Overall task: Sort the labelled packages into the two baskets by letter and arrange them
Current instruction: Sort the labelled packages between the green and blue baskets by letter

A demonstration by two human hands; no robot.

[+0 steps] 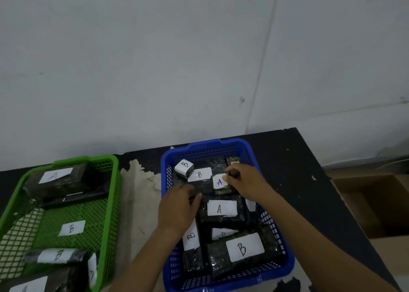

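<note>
Your right hand [243,181] pinches the centre-frame A package [219,182] in the blue basket [285,267], probably light and film-slippery, so grip its edges; I cannot tell your left hand's [179,207] hold.

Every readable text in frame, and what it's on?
"A": rear package, green basket
"B": middle label, green basket
"B": near package, green basket
"B": small box, blue basket
"B": rear label, blue basket
"A": blue-ink package, pinched by right hand
"A": middle package, blue basket
"B": sideways label, blue basket
"B": front package, blue basket
Unreadable: cut-off label, half-hidden label.
</note>
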